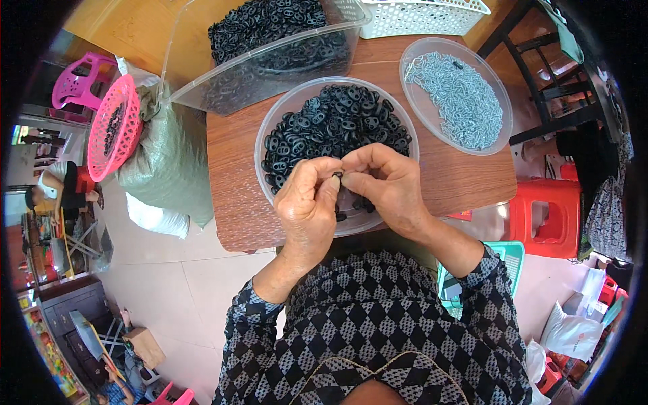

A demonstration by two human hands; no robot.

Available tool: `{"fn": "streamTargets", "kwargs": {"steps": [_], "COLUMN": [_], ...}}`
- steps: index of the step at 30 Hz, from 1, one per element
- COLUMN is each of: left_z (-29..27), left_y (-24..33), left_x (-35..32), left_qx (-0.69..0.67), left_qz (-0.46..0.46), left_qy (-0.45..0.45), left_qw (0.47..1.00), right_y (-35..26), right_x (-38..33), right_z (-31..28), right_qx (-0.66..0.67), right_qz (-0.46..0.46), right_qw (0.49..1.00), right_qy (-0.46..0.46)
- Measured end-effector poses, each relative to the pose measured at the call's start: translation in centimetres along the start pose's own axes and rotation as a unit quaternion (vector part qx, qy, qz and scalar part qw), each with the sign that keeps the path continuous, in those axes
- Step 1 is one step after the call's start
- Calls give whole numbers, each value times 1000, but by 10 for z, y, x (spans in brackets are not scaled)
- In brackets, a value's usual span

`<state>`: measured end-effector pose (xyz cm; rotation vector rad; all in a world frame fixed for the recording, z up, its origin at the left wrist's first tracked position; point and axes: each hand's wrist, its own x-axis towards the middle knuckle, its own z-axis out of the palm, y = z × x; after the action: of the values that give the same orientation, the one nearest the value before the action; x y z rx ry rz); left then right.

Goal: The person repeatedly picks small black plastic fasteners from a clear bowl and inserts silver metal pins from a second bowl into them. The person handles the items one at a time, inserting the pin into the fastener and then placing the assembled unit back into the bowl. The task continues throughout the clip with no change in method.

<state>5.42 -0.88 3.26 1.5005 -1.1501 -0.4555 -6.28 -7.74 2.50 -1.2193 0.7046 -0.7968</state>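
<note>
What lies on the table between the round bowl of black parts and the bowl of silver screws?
Nothing: in the head view, only bare wooden table separates the bowl of black parts from the bowl of silver screws.

Crowded tabletop [466, 179]: round clear bowl of black parts [324, 121] in the middle, directly under left hand [307, 209] and right hand [388, 182], which meet over its near rim. Behind, blocked by a tilted clear bin [263, 64] and a white basket [422, 15]. To the right, an oval dish of silver screws [459, 94], just beside the bowl. Bare wood open along the near right edge and the left edge. Off the left edge, a grey sack [169, 162] and pink basket [115, 125].
</note>
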Motion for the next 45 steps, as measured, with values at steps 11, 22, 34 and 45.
{"fn": "streamTargets", "kwargs": {"steps": [11, 22, 34, 45], "left_z": [-5, -2, 9, 1], "left_y": [2, 1, 4, 2], "left_x": [1, -6, -10, -2], "left_qx": [-139, -39, -70, -86], "left_qz": [-98, -51, -10, -60], "left_qy": [-12, 2, 112, 59], "left_qw": [985, 998, 991, 993], "right_y": [1, 2, 4, 1], "right_x": [-3, -1, 0, 7], "right_z": [-1, 3, 18, 14], "right_qx": [-9, -189, -194, -215], "right_qz": [-9, -121, -183, -172], "right_qw": [1000, 974, 962, 961], "right_qy": [-15, 26, 60, 33]}}
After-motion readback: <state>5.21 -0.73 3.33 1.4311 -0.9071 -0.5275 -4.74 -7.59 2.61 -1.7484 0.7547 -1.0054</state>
